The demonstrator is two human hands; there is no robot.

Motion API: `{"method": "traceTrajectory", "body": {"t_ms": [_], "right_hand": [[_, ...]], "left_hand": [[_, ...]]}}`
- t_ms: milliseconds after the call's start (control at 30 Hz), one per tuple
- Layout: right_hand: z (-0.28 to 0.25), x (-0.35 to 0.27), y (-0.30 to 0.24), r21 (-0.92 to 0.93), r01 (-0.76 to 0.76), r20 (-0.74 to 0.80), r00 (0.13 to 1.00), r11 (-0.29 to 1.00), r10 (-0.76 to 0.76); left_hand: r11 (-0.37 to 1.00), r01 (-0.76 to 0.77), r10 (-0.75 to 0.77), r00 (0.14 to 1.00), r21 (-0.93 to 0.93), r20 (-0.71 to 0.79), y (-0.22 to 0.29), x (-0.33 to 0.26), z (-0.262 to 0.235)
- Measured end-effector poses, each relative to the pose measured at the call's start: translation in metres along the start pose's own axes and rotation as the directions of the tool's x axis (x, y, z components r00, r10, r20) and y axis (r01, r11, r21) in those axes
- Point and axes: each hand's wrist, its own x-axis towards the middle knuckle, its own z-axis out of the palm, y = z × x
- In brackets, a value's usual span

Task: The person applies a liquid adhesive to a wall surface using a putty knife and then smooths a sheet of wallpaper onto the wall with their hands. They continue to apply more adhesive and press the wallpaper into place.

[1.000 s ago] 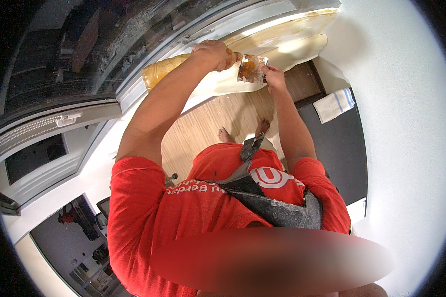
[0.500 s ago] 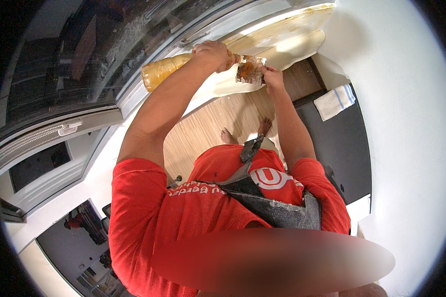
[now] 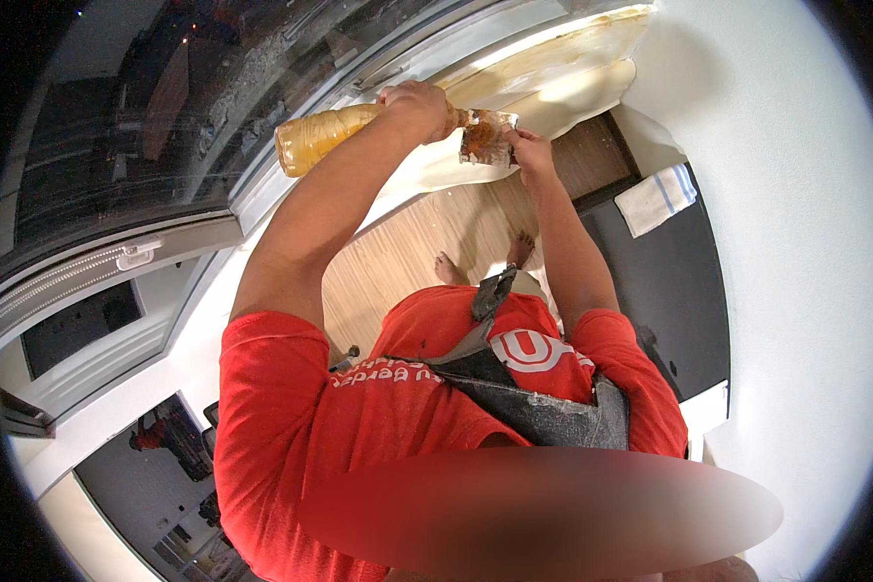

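Observation:
Up by the window wall, my left hand [image 3: 419, 107] is wrapped round the neck end of a clear plastic bottle [image 3: 325, 136]. The bottle lies nearly level, its base toward the left and its mouth end toward the right, with yellow-brown liquid inside. Against that mouth end is a flat, ragged-edged piece [image 3: 485, 141], whitish with brown, wet-looking stains; its material is unclear. My right hand [image 3: 530, 151] pinches its right edge between thumb and fingers. My left fingers partly hide the bottle's mouth.
A dark window [image 3: 155, 126] with a pale frame runs along the left. Pale, yellow-stained sheeting [image 3: 572, 92] hangs beyond my hands. On the right, a striped cloth [image 3: 656, 201] lies on a black surface [image 3: 650, 281] beside the white wall [image 3: 795, 291]. My bare feet stand on wood-look flooring [image 3: 388, 262].
Both hands keep their grip in almost the same place. The ragged piece has shifted and tilted very slightly, and its upper right corner looks whiter now.

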Motion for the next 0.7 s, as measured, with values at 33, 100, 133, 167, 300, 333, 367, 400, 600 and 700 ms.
{"method": "traceTrajectory", "body": {"t_ms": [33,100,133,167,300,333,367,400,600,700], "right_hand": [[-0.001,0.001,0.001,0.002,-0.002,0.011,1.000,1.000,0.002],[-0.002,0.005,0.005,0.004,-0.003,0.034,0.999,1.000,0.003],[-0.002,0.007,0.007,0.015,0.001,0.029,1.000,1.000,-0.001],[-0.002,0.008,0.009,0.026,0.005,0.024,1.000,1.000,-0.005],[0.002,0.005,0.007,0.001,0.006,-0.002,1.000,1.000,-0.006],[0.001,0.006,0.007,-0.005,0.007,0.010,1.000,1.000,-0.007],[0.000,0.006,0.007,-0.011,0.009,0.023,1.000,1.000,-0.008],[-0.002,0.008,0.007,-0.015,0.011,0.034,0.999,1.000,-0.010],[-0.004,0.029,0.008,-0.045,-0.006,-0.107,0.994,0.999,0.001],[-0.011,0.042,0.002,-0.015,0.071,-0.082,0.994,0.997,-0.072]], "left_hand": [[1.000,0.002,-0.002,1.000,0.007,0.017,0.001,-0.001,-0.001],[1.000,-0.010,0.009,1.000,0.028,0.026,0.001,-0.001,-0.002],[0.999,-0.016,0.015,0.999,0.038,0.030,0.001,-0.001,-0.002],[0.999,-0.014,0.013,1.000,0.033,0.005,0.001,0.000,0.000],[1.000,0.014,-0.013,0.999,0.027,-0.038,0.003,0.001,0.003],[0.999,0.021,-0.020,0.999,0.027,-0.040,0.003,0.001,0.003],[1.000,0.003,-0.003,1.000,0.022,-0.019,0.002,0.002,0.002],[1.000,-0.017,0.017,1.000,0.017,0.002,0.001,0.003,0.000],[0.996,-0.016,0.013,0.999,-0.082,-0.040,0.007,0.025,0.010],[0.993,-0.027,0.024,0.999,-0.117,-0.027,0.006,0.032,0.012]]}}
